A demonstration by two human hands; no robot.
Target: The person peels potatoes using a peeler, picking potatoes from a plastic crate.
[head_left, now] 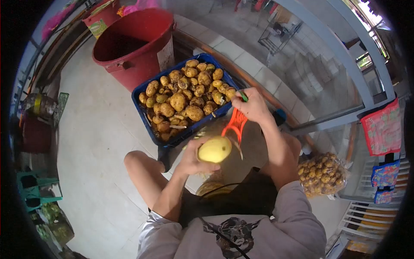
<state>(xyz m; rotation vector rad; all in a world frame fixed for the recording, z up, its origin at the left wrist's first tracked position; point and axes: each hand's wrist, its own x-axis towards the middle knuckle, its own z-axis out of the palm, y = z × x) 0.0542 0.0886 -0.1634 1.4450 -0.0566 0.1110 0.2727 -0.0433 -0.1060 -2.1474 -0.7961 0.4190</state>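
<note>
A pale yellow potato [214, 150], mostly bare of skin with one dark spot, rests in my left hand [192, 157], whose fingers wrap round its side. My right hand [253, 105] grips an orange peeler [235, 123], and a bit of green shows at the top of that fist. The peeler's head is just above the potato, with a thin strip of peel [238, 148] hanging beside it. Beyond both hands stands a blue crate [139, 88] heaped with unpeeled, dirt-marked potatoes [178, 102]. A few pale peel strips lie on the heap.
Behind the crate stands a large red bucket [142, 56], with a smaller red bucket [101, 19] farther back. To my right is a clear bag of potatoes [323, 175]. A green plastic stool [39, 190] sits at the far left. A metal-framed glass door [319, 64] borders the right.
</note>
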